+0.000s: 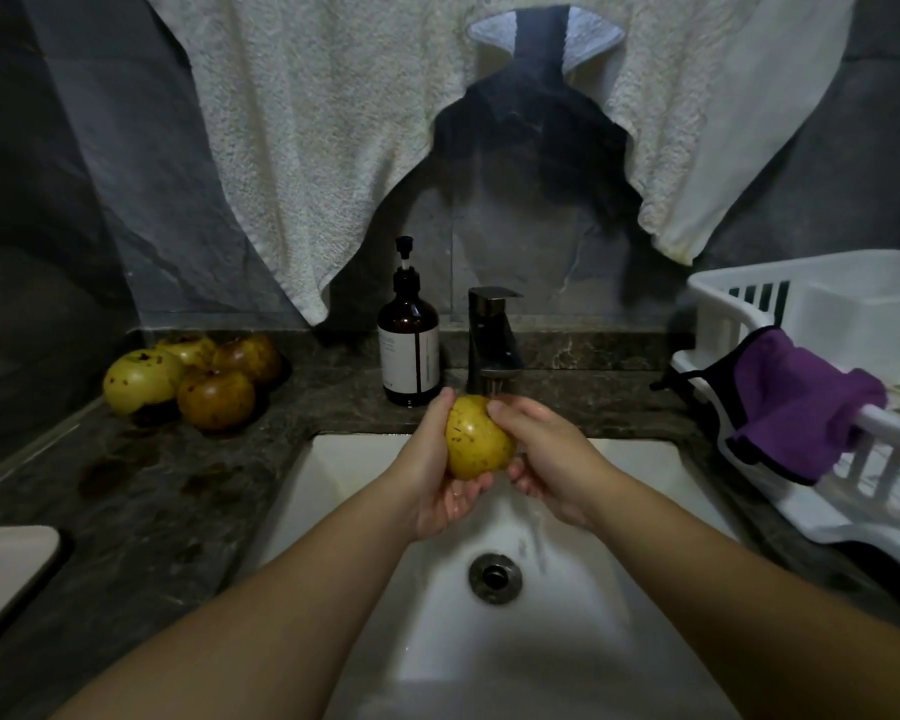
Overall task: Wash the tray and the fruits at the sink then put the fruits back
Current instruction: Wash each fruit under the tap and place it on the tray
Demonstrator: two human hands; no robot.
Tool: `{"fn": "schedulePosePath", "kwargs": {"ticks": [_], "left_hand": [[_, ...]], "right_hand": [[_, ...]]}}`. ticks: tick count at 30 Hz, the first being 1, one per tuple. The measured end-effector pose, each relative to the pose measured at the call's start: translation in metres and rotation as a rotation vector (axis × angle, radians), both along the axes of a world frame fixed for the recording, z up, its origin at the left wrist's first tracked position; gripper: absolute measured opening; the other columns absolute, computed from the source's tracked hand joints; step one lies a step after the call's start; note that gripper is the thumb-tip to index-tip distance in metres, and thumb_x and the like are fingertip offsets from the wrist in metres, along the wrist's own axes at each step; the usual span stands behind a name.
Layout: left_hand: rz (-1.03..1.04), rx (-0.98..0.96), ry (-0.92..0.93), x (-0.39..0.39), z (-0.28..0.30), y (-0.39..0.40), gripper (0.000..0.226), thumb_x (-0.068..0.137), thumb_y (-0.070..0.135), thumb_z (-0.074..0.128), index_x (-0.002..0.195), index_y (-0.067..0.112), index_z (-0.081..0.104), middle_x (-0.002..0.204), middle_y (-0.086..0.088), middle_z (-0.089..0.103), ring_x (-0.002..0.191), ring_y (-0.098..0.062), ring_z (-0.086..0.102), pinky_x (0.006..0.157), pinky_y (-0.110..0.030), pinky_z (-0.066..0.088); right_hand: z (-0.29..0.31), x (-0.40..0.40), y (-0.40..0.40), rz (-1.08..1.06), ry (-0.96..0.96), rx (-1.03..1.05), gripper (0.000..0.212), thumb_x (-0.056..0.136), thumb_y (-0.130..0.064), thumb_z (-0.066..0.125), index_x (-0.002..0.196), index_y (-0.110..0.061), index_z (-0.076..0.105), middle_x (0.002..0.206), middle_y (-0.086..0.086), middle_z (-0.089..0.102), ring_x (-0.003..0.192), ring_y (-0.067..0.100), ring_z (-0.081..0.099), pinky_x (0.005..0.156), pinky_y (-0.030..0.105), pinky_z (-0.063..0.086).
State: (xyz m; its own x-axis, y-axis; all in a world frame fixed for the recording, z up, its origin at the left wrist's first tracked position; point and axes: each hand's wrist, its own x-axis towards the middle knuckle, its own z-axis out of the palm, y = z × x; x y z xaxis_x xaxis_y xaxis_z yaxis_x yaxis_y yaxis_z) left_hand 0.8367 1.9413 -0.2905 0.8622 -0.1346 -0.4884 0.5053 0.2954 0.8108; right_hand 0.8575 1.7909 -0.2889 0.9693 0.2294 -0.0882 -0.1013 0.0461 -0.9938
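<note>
Cupping a yellow fruit point(478, 438) from both sides, the two hands hold it over the white sink point(583, 641), just under the spout of the dark faucet point(491, 340). The left hand point(440, 470) curls round the fruit's left and underside, fingertips showing beneath it; the right hand point(546, 457) wraps its right side, with the thumb lying across the top. The fruit's skin carries small dark specks. Thin streaks of water fall below the hands toward the drain point(495, 575). On the dark marble desk point(152, 491) at the back left corner lies a cluster of other fruits point(193, 379), yellow-green and brownish ones touching one another, well apart from the sink. An amber pump bottle point(409, 350) with a white label stands upright just left of the faucet. To the right of the sink sits a white plastic dish rack point(822, 304), with a purple cloth point(796, 402) draped over its near rail. Pale towels point(333, 122) hang against the grey wall above. A pale rounded edge point(6, 569) shows at the lower left; what it belongs to cannot be told.
</note>
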Motion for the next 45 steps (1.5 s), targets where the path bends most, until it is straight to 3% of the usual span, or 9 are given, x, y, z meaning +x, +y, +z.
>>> {"fn": "schedulePosePath", "kwargs": {"ticks": [9, 14, 21, 25, 29, 34, 39, 43, 45], "left_hand": [[0.007, -0.038, 0.023, -0.002, 0.0, 0.001, 0.089, 0.082, 0.086, 0.053, 0.119, 0.006, 0.065, 0.074, -0.012, 0.068, 0.048, -0.015, 0.064, 0.04, -0.017, 0.05], [-0.031, 0.009, 0.009, -0.002, 0.001, -0.001, 0.092, 0.083, 0.088, 0.049, 0.122, 0.006, 0.064, 0.068, -0.012, 0.066, 0.046, -0.015, 0.063, 0.037, -0.018, 0.049], [-0.004, -0.037, 0.007, -0.002, 0.0, 0.002, 0.091, 0.082, 0.086, 0.053, 0.122, 0.005, 0.065, 0.073, -0.013, 0.068, 0.047, -0.016, 0.065, 0.038, -0.019, 0.05], [-0.004, 0.014, -0.011, 0.0, 0.0, -0.002, 0.094, 0.081, 0.088, 0.051, 0.123, 0.005, 0.065, 0.072, -0.014, 0.068, 0.049, -0.016, 0.065, 0.04, -0.018, 0.051], [0.003, 0.012, -0.005, 0.0, -0.002, 0.003, 0.095, 0.082, 0.088, 0.051, 0.126, 0.005, 0.064, 0.074, -0.015, 0.068, 0.049, -0.016, 0.065, 0.04, -0.018, 0.051], [-0.018, 0.022, -0.016, 0.001, -0.004, -0.002, 0.095, 0.081, 0.089, 0.052, 0.124, 0.005, 0.064, 0.071, -0.015, 0.067, 0.051, -0.017, 0.066, 0.04, -0.019, 0.051], [0.041, 0.068, -0.082, 0.001, -0.004, 0.001, 0.082, 0.084, 0.085, 0.053, 0.132, 0.019, 0.061, 0.093, -0.015, 0.072, 0.059, -0.02, 0.07, 0.044, -0.023, 0.054], [0.073, 0.293, -0.251, 0.001, -0.005, -0.008, 0.054, 0.092, 0.078, 0.05, 0.128, 0.039, 0.055, 0.114, -0.011, 0.07, 0.087, -0.028, 0.076, 0.056, -0.03, 0.057], [0.06, 0.29, -0.22, 0.001, -0.005, -0.011, 0.053, 0.092, 0.079, 0.048, 0.124, 0.039, 0.058, 0.109, -0.013, 0.075, 0.084, -0.03, 0.078, 0.059, -0.034, 0.06]], "right_hand": [[0.004, -0.002, -0.001, 0.008, 0.098, 0.129, 0.023, 0.099, -0.03, 0.065, 0.121, -0.031, 0.068, 0.09, 0.004, 0.07, 0.049, 0.01, 0.052, 0.043, 0.021, 0.038], [0.006, 0.0, 0.003, -0.048, 0.074, 0.007, 0.022, 0.091, -0.05, 0.071, 0.11, -0.038, 0.068, 0.062, -0.003, 0.063, 0.044, 0.007, 0.048, 0.038, 0.02, 0.032], [0.004, 0.0, 0.0, 0.014, 0.099, 0.114, 0.025, 0.1, -0.031, 0.064, 0.125, -0.03, 0.067, 0.092, 0.004, 0.072, 0.049, 0.01, 0.053, 0.043, 0.021, 0.041], [0.004, 0.001, 0.002, -0.04, 0.083, 0.023, 0.02, 0.096, -0.046, 0.066, 0.114, -0.036, 0.067, 0.065, -0.003, 0.063, 0.044, 0.007, 0.048, 0.04, 0.02, 0.035], [0.003, 0.0, -0.003, 0.038, 0.103, 0.09, 0.029, 0.097, -0.031, 0.069, 0.125, -0.035, 0.066, 0.092, 0.006, 0.069, 0.051, 0.009, 0.053, 0.045, 0.022, 0.041], [0.002, 0.002, 0.006, -0.08, 0.063, -0.015, 0.03, 0.091, -0.052, 0.07, 0.114, -0.034, 0.066, 0.081, 0.001, 0.062, 0.044, 0.007, 0.046, 0.04, 0.022, 0.033], [0.001, 0.002, -0.002, 0.015, 0.072, 0.005, 0.028, 0.1, -0.038, 0.06, 0.128, -0.036, 0.061, 0.107, 0.008, 0.069, 0.052, 0.01, 0.056, 0.044, 0.024, 0.043], [0.001, -0.002, -0.002, 0.036, 0.107, -0.316, 0.049, 0.091, -0.078, 0.044, 0.123, -0.042, 0.055, 0.104, 0.006, 0.068, 0.069, 0.015, 0.065, 0.051, 0.023, 0.049], [0.001, -0.002, 0.0, 0.029, 0.03, -0.354, 0.046, 0.091, -0.077, 0.046, 0.121, -0.043, 0.056, 0.102, 0.004, 0.068, 0.07, 0.015, 0.065, 0.048, 0.021, 0.046]]}}
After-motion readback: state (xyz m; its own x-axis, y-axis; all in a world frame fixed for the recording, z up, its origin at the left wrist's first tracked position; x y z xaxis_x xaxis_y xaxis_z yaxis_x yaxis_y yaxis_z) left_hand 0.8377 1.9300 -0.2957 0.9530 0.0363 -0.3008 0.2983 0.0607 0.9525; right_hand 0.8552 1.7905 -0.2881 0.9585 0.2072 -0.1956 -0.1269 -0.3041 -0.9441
